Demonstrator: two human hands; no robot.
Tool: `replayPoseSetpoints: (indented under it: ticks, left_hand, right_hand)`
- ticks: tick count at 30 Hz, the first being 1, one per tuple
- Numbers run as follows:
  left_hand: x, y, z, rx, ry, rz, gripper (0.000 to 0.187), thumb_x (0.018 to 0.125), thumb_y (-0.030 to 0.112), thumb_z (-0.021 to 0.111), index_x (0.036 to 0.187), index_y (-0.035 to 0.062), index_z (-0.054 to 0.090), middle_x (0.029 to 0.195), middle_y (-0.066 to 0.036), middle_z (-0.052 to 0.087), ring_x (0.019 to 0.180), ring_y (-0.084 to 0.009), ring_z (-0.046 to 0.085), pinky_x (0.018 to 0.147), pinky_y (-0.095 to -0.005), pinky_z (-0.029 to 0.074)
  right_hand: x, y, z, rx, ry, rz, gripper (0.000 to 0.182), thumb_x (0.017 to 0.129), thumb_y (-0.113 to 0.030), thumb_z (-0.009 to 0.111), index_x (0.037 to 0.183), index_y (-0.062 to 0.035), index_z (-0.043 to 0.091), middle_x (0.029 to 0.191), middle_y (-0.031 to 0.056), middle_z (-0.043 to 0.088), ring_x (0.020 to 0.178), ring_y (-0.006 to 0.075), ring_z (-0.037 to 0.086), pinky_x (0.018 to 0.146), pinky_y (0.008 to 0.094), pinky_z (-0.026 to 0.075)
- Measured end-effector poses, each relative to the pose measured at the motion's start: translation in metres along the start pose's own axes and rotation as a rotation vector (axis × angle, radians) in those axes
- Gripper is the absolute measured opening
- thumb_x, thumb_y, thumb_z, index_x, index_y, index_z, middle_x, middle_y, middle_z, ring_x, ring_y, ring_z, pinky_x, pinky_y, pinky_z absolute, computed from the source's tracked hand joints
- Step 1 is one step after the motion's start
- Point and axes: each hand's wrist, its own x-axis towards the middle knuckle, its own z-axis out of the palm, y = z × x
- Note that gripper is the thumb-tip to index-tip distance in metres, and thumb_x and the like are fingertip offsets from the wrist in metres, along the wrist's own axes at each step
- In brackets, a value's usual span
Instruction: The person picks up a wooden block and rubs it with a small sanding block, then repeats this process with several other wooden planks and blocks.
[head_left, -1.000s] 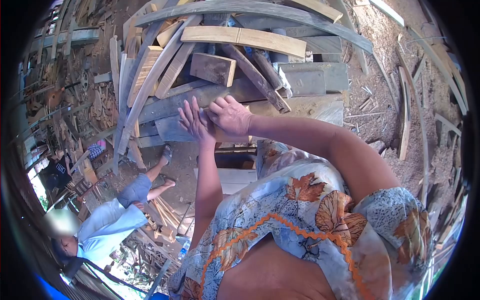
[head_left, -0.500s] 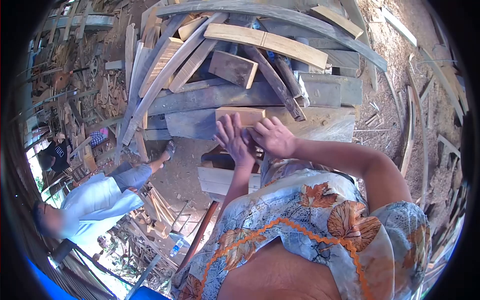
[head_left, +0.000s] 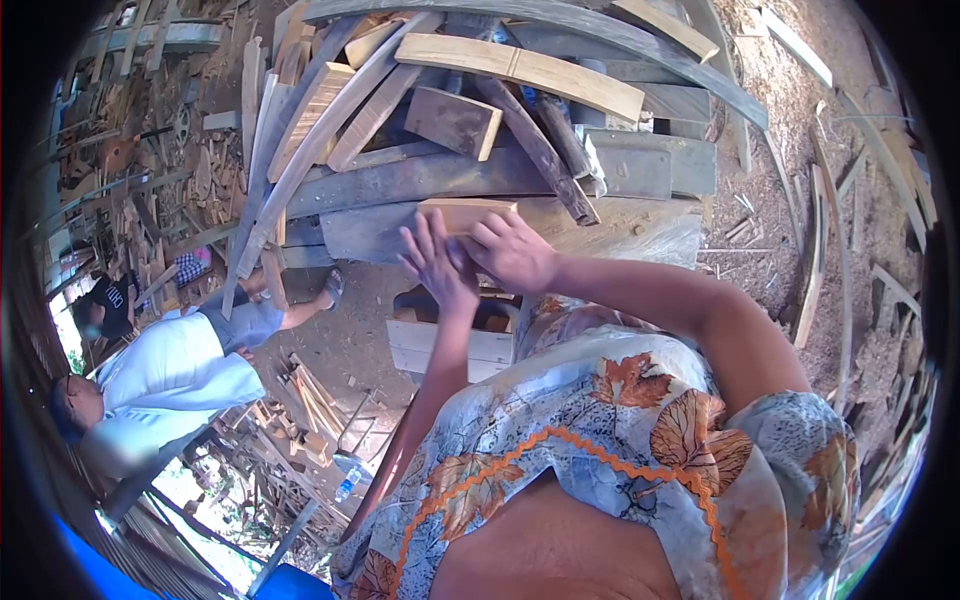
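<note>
A short, light-brown wooden block (head_left: 467, 212) lies on the near edge of a wide grey plank (head_left: 640, 225). My left hand (head_left: 441, 268) is at the block's near left side, fingers stretched and spread, the tips over its near edge. Beside it, my right hand (head_left: 515, 252) has its fingers bent and drawn together at the block's near right end. Whatever its fingertips hold, if anything, is hidden. The two hands meet or overlap at the thumbs.
A pile of boards, with a curved pale board (head_left: 520, 68) and a dark-faced block (head_left: 452, 122), lies beyond the plank. A wooden box (head_left: 405, 345) stands below my hands. To the left is a person in a white shirt (head_left: 170, 360); wood scraps cover the ground.
The view has shifted slightly, so the pile and hands appear a little further left and up. My left fingers are spread wider. The person at left has turned their head.
</note>
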Motion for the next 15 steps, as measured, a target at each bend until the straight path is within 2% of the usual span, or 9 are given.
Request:
replayPoseSetpoints:
  ticks: [3, 7, 10, 13, 15]
  left_hand:
    - [-0.030, 0.025, 0.003, -0.018, -0.083, -0.012, 0.059, 0.102, 0.048, 0.020, 0.151, 0.0190, 0.034, 0.158, -0.010, 0.027, 0.148, -0.0375, 0.013, 0.115, -0.0605, 0.001]
    - [-0.028, 0.026, 0.001, -0.048, -0.126, -0.021, 0.060, 0.102, 0.050, 0.022, 0.152, 0.0191, 0.034, 0.159, -0.010, 0.025, 0.148, -0.0385, 0.012, 0.114, -0.0617, 0.001]
    - [-0.008, 0.008, 0.003, -0.012, -0.050, 0.013, 0.062, 0.098, 0.053, 0.033, 0.151, 0.0213, 0.035, 0.157, -0.010, 0.030, 0.147, -0.0381, 0.016, 0.114, -0.0622, 0.008]
    - [0.028, -0.012, 0.001, 0.067, -0.010, 0.028, 0.061, 0.098, 0.053, 0.030, 0.150, 0.0217, 0.036, 0.158, -0.010, 0.029, 0.148, -0.0371, 0.014, 0.115, -0.0603, 0.003]
    - [0.050, -0.028, 0.000, 0.048, -0.017, 0.047, 0.061, 0.098, 0.054, 0.030, 0.150, 0.0224, 0.036, 0.158, -0.010, 0.029, 0.148, -0.0362, 0.014, 0.116, -0.0598, 0.003]
  right_hand:
    - [-0.038, -0.003, -0.016, 0.041, -0.024, 0.026, 0.044, 0.077, -0.024, 0.062, 0.116, -0.0036, 0.064, 0.103, 0.0066, 0.052, 0.101, 0.0228, 0.049, 0.085, 0.0364, 0.038]
    - [-0.039, -0.004, -0.016, -0.035, 0.014, -0.019, 0.035, 0.079, -0.022, 0.059, 0.108, -0.0040, 0.066, 0.101, 0.0064, 0.052, 0.098, 0.0226, 0.049, 0.084, 0.0368, 0.039]
    - [-0.014, -0.002, -0.009, 0.000, -0.002, 0.011, 0.030, 0.080, -0.023, 0.058, 0.103, -0.0045, 0.067, 0.100, 0.0059, 0.052, 0.099, 0.0222, 0.049, 0.084, 0.0369, 0.038]
    - [0.023, 0.006, 0.009, -0.078, 0.108, -0.017, 0.028, 0.081, -0.026, 0.058, 0.099, -0.0051, 0.067, 0.100, 0.0056, 0.052, 0.099, 0.0220, 0.049, 0.084, 0.0369, 0.038]
    - [0.040, 0.009, 0.009, -0.012, 0.158, 0.004, 0.029, 0.082, -0.028, 0.057, 0.097, -0.0058, 0.068, 0.098, 0.0056, 0.052, 0.099, 0.0218, 0.049, 0.083, 0.0360, 0.038]
